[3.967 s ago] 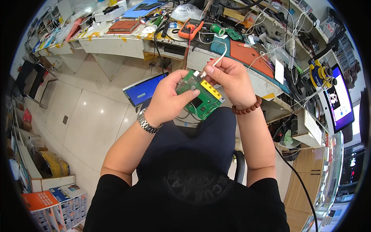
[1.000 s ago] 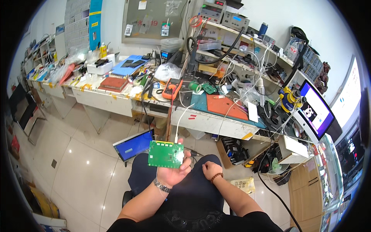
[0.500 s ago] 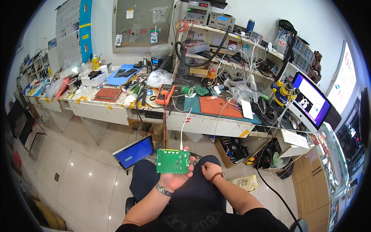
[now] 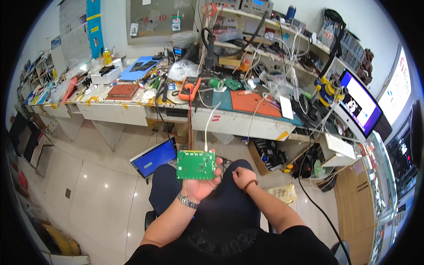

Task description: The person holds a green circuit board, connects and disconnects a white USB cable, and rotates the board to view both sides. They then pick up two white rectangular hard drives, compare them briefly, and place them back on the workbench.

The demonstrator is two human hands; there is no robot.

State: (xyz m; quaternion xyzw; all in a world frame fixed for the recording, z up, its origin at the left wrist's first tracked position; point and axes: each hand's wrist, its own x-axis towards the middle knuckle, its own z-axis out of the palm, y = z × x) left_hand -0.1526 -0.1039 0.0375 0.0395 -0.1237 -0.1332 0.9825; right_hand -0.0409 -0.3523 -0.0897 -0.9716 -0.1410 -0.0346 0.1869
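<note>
A green circuit board [image 4: 195, 164] rests in my left hand [image 4: 204, 187], held up over my lap with its flat face toward me. The fingers wrap round its right edge from behind, and the palm shows below it. From the board's top edge a white cable [image 4: 206, 137] runs up toward the bench. A thin pale wire hangs from the lower edge past my wrist. On my right thigh lies my right hand [image 4: 243, 176], its fingers curled in a loose fist with no object visible in it.
Ahead stands a cluttered workbench [image 4: 247, 123] with an orange multimeter [image 4: 189, 88], a red-orange mat [image 4: 256, 104] and loose cables. A blue-screened monitor [image 4: 153, 157] stands low beside my left knee. At the right are a computer screen [image 4: 361, 102] and a cardboard box [image 4: 260, 160] below.
The whole view has shifted, so the bench, my lap and the board sit higher in the picture. My left hand keeps its hold on the circuit board; my right hand stays on the thigh.
</note>
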